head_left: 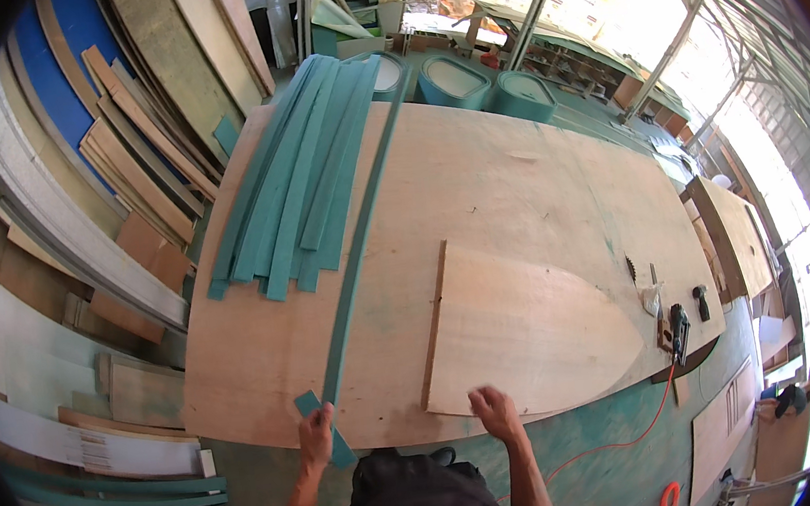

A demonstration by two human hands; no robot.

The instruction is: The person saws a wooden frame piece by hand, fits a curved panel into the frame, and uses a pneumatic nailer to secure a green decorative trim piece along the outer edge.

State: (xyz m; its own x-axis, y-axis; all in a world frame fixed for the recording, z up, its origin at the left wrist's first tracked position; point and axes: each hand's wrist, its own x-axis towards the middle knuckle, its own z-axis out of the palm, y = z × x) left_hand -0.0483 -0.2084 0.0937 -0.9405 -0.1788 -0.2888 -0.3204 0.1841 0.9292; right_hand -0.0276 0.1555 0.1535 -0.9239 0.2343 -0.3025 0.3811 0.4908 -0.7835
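Observation:
My left hand is closed on a short teal wooden strip at the near edge of the table. The near end of a long narrow teal strip meets the short strip right by my fingers. From there the long strip runs away across the table to its far edge. Whether my fingers grip the long one too is hard to tell. My right hand is curled into a loose fist, with nothing visible in it. It hovers by the near edge of a plywood panel with one pointed, curved end.
A stack of teal strips lies on the plywood-topped table at the left. Toward the right edge are a black power tool and an orange cord. Boards lean along the left. Teal tubs stand beyond the table.

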